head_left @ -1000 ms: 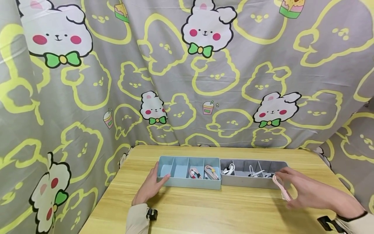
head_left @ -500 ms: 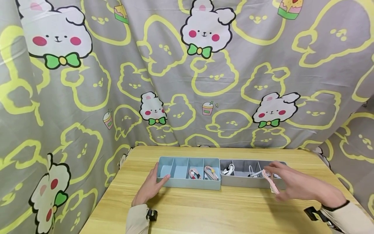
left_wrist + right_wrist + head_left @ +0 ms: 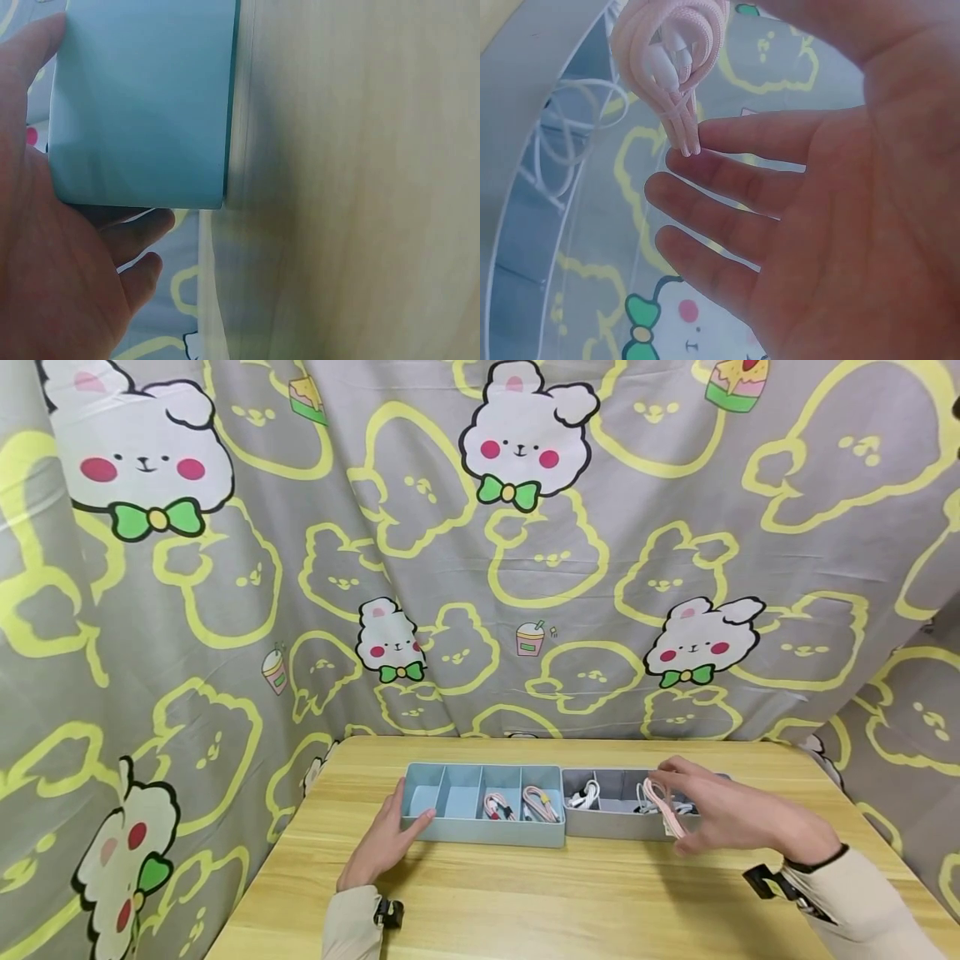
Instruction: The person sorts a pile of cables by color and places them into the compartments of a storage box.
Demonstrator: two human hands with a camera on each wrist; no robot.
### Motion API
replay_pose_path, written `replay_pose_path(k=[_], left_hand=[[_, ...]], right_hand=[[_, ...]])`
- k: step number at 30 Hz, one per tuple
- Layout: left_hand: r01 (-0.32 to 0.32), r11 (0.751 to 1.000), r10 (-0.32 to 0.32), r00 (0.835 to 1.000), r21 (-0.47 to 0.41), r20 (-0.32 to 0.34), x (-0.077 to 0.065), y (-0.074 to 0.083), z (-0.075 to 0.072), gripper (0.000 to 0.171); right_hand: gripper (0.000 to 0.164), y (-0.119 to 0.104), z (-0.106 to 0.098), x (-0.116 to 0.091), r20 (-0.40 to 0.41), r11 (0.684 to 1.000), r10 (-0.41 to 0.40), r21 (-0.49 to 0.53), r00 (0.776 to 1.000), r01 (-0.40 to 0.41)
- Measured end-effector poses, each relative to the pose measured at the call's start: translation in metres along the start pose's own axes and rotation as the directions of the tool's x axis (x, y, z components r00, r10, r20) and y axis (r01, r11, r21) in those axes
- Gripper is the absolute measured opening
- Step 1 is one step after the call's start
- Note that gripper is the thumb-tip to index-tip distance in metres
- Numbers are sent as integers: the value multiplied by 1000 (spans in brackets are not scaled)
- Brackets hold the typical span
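Observation:
In the head view my left hand (image 3: pixel 381 845) holds the left end of a light blue divided box (image 3: pixel 483 832). Its thumb lies on the front rim, its fingers at the end wall; the left wrist view shows the hand around that corner. My right hand (image 3: pixel 738 814) pinches a bundled pink charging cable (image 3: pixel 663 807) between thumb and fingers, above the front of a grey divided box (image 3: pixel 615 824). The right wrist view shows the cable (image 3: pixel 667 60) with white plugs and a tie near its lower end; the other fingers (image 3: pixel 712 206) are spread. The right hand hides the grey box's right part.
The boxes stand end to end on a wooden table (image 3: pixel 525 893). Two right compartments of the blue box hold pinkish cables (image 3: pixel 542 803). A white cable (image 3: pixel 585 794) lies in the grey box's left compartment, with more cables beneath my right hand. A patterned curtain (image 3: pixel 450 568) hangs behind.
My right hand has moved left along the grey box, carrying the pink cable from its right end toward its middle. My left hand stays on the blue box.

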State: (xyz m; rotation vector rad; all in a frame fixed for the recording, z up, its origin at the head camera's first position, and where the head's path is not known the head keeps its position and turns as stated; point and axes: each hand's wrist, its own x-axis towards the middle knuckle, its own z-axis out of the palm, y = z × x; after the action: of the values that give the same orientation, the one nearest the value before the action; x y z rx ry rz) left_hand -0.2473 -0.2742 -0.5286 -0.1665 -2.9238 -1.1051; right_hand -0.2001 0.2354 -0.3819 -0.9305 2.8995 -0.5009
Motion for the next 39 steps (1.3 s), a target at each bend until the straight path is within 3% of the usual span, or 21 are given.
replay_pose_path(k=[11, 17, 39], left_hand=[[-2, 1000, 2, 1000, 3, 5, 0, 1, -1, 103], [5, 1000, -5, 1000, -7, 8, 0, 0, -1, 104], [-9, 1000, 9, 1000, -3, -2, 0, 1, -1, 102]], right_hand=[[92, -15, -5, 20, 35, 999, 48, -1, 998, -48], [91, -19, -6, 32, 45, 1000, 7, 15, 999, -7], [88, -41, 0, 81, 124, 1000, -4, 26, 992, 1]])
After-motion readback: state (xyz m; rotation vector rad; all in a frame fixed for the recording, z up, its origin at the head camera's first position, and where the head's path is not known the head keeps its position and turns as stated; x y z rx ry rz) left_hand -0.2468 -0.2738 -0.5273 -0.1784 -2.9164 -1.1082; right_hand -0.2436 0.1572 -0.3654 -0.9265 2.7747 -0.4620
